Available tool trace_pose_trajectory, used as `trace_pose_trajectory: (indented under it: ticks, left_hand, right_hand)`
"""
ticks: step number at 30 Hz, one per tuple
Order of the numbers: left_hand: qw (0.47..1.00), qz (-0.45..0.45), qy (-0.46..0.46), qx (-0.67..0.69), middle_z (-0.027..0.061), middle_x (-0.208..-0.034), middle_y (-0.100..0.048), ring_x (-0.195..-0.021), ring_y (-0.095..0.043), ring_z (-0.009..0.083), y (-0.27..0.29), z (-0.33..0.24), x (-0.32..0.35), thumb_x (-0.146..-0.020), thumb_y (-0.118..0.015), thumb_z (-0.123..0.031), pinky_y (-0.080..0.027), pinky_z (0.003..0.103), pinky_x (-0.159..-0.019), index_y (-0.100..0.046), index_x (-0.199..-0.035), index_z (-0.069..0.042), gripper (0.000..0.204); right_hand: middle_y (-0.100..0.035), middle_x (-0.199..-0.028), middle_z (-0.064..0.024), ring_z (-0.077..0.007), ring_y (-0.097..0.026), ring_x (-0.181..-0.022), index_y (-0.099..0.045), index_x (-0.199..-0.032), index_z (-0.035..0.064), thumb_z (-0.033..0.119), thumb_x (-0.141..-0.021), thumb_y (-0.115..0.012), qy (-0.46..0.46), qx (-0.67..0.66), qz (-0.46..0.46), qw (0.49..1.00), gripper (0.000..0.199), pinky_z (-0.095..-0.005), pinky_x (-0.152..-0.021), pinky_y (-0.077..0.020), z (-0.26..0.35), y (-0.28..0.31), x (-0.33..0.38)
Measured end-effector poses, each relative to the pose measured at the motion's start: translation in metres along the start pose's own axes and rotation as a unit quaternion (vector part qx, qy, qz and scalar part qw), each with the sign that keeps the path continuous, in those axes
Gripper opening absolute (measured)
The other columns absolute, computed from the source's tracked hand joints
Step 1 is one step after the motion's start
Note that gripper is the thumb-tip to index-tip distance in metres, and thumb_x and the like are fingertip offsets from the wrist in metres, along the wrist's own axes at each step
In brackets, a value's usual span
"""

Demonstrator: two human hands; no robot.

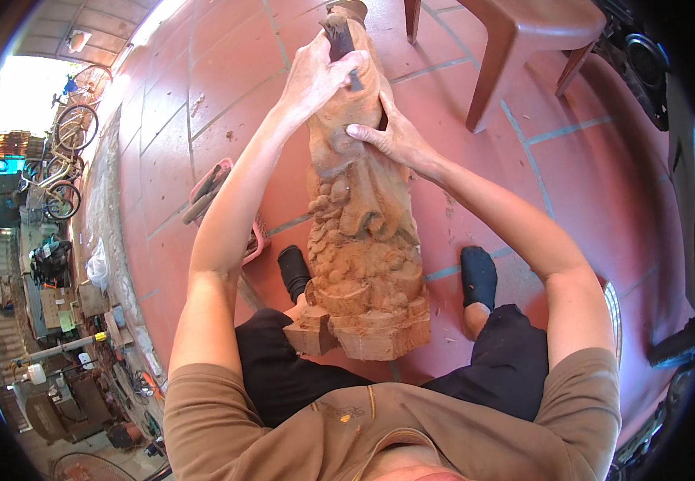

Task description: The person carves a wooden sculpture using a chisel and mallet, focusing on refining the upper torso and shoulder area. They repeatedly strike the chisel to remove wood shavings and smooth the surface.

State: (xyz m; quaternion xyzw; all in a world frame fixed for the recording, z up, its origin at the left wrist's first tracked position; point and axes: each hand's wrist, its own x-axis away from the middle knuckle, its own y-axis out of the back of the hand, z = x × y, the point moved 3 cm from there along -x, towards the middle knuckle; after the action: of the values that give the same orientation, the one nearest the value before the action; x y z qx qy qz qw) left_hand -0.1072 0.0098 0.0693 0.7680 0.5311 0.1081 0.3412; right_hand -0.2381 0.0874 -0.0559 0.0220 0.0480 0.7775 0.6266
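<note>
Far out past the left hand's side, bicycles lean in the bright doorway, and below them cluttered workshop gear lies along the edge of the red tiled floor. Nearer, just outside the left forearm, a pink basket of tools sits on the tiles, partly hidden behind that arm.

The left hand is up at the far end of the wooden carving, its fingers curled tight around the dark handle of a carving tool, whose tip I cannot make out against the wood. The carving itself is a long reddish-brown figure with knobbly relief, lying lengthwise away from the person; its blocky base rests between the knees, below both hands, and its upper part runs under them.

Just to the right and a little nearer, the right hand lies on the carving's flank, fingers spread and pressed flat against the wood, gripping nothing. Under the forearms, two feet in black socks stand on the tiles either side of the base.

Beyond the right hand, a reddish-brown plastic stool stands well apart on the floor, and dark equipment crowds the far right rim.
</note>
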Motion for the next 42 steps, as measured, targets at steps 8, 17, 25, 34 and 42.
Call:
trace_pose_trajectory:
  ticks: [8, 17, 25, 34, 42]
  left_hand:
    - [0.995, -0.01, -0.038, -0.091, 0.0136, -0.085, -0.071, -0.074, -0.07, 0.0228, -0.038, 0.006, -0.019, -0.091, -0.073, -0.039, -0.055, 0.039, -0.074, -0.064, -0.102, 0.004, 0.045]
    - [0.996, 0.054, -0.048, -0.055, 0.0194, -0.081, -0.07, -0.075, -0.071, 0.0302, -0.024, -0.003, 0.002, -0.09, -0.074, -0.03, -0.055, 0.039, -0.072, -0.06, -0.11, 0.003, 0.041]
    - [0.995, 0.081, 0.061, -0.013, 0.004, -0.085, -0.066, -0.073, -0.063, 0.011, 0.016, 0.004, 0.008, -0.096, -0.068, -0.02, -0.054, 0.028, -0.071, -0.064, -0.104, 0.0, 0.023]
    - [0.994, 0.048, 0.0, 0.093, 0.0031, -0.086, -0.065, -0.076, -0.064, 0.0105, -0.007, 0.015, 0.012, -0.097, -0.068, -0.018, -0.053, 0.027, -0.074, -0.063, -0.103, -0.001, 0.019]
    - [0.992, 0.084, 0.044, 0.082, 0.0028, -0.087, -0.064, -0.078, -0.063, 0.0102, 0.022, 0.014, 0.01, -0.097, -0.067, -0.017, -0.053, 0.028, -0.072, -0.065, -0.101, -0.002, 0.015]
  right_hand:
    - [-0.036, -0.152, -0.0337, -0.0376, -0.038, -0.144, -0.011, -0.157, -0.0086, 0.07, -0.075, -0.077, 0.013, -0.001, -0.012, 1.0, 0.131, -0.0429, -0.119, -0.0337, 0.0, -0.002, 0.0]
    - [-0.037, -0.153, -0.0326, -0.037, -0.038, -0.145, -0.011, -0.157, -0.0077, 0.069, -0.076, -0.077, -0.018, 0.025, -0.005, 1.0, 0.13, -0.0431, -0.118, -0.0351, 0.001, -0.001, 0.002]
    - [-0.041, -0.151, -0.03, -0.0365, -0.041, -0.143, -0.014, -0.158, -0.0034, 0.071, -0.074, -0.077, 0.017, 0.018, -0.007, 1.0, 0.128, -0.0427, -0.117, -0.0369, -0.002, -0.002, -0.002]
    - [-0.037, -0.152, -0.0319, -0.0368, -0.038, -0.145, -0.013, -0.157, -0.0078, 0.071, -0.074, -0.078, -0.041, 0.007, 0.022, 0.999, 0.132, -0.0435, -0.119, -0.0328, 0.013, 0.0, 0.006]
    - [-0.04, -0.151, -0.0305, -0.0352, -0.04, -0.143, -0.013, -0.157, -0.0088, 0.069, -0.075, -0.078, -0.003, 0.018, -0.018, 1.0, 0.13, -0.0422, -0.118, -0.0341, -0.014, 0.0, -0.005]
